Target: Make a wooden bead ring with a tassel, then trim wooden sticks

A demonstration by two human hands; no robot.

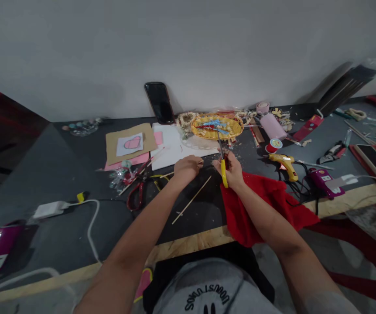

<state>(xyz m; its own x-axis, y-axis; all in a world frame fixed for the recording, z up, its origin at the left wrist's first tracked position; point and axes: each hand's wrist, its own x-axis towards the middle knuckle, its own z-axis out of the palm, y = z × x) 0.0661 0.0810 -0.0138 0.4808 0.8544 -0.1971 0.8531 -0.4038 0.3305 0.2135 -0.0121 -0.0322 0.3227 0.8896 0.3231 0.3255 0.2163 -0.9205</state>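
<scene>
My right hand [234, 171] is closed around yellow-handled scissors [223, 172], their grey blades pointing away from me toward the wicker basket [201, 133]. My left hand [188, 168] hovers to the left of it, fingertips pinched together; whatever they may hold is too small to make out. Between and below the hands a thin wooden stick [192, 199] lies on the dark table. Red cloth [243, 218] is spread under my right wrist and forearm. Left of my left hand are red-handled scissors [135, 197], close to a second thin stick.
A phone [159, 102] leans on the wall behind white sheets [165, 161]. Brown cardboard [114, 141] with pink paper lies left. At right are a red thread spool [274, 145], yellow glue gun [284, 165], purple power box [325, 181] and cables. A white adapter [49, 210] sits far left.
</scene>
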